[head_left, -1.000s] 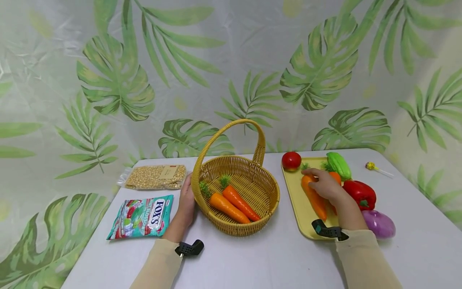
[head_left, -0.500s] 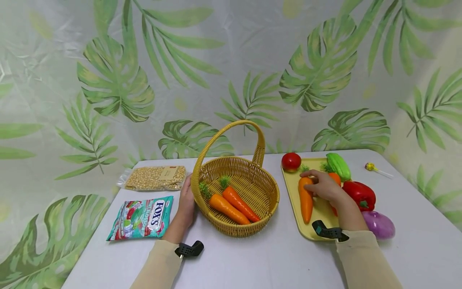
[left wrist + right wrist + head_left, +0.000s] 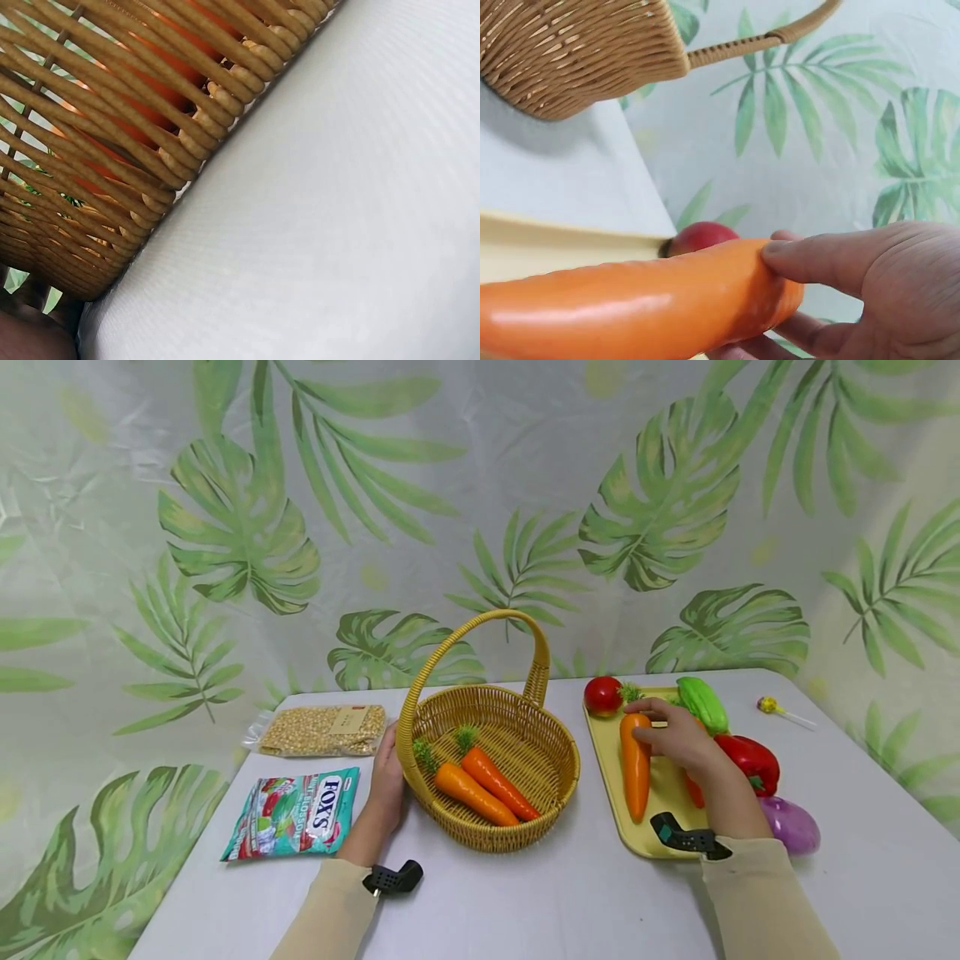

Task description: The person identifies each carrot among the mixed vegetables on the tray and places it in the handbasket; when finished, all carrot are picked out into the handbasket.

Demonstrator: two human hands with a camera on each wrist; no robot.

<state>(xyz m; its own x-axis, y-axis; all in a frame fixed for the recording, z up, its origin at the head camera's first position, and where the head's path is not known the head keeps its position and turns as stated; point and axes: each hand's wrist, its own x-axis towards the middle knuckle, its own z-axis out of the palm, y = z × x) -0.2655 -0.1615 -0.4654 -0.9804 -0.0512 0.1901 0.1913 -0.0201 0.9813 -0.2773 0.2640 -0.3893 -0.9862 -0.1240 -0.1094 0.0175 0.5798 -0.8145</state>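
My right hand (image 3: 682, 739) pinches an orange carrot (image 3: 636, 777) near its leafy end, above the yellow tray (image 3: 651, 842). In the right wrist view the thumb lies on the carrot's (image 3: 630, 300) upper side, with fingers beneath. A second carrot (image 3: 694, 789) lies on the tray, partly covered by this hand. My left hand (image 3: 387, 785) rests against the left outer wall of a wicker basket (image 3: 487, 837), its fingers partly hidden behind the handle. Two carrots lie inside the basket, an orange one (image 3: 472, 792) and a redder one (image 3: 501, 781).
A tomato (image 3: 603, 696) and a green vegetable (image 3: 703, 703) are at the tray's far end. A red bell pepper (image 3: 752, 763), a purple eggplant (image 3: 793, 825) and a lollipop (image 3: 767, 704) lie right. A bag of kernels (image 3: 315, 729) and a Fox's candy bag (image 3: 292, 814) lie left.
The carrot in my right hand has swung from slanted to nearly upright in view, shifting slightly left and away from the other carrot. My left hand and the basket stay put.
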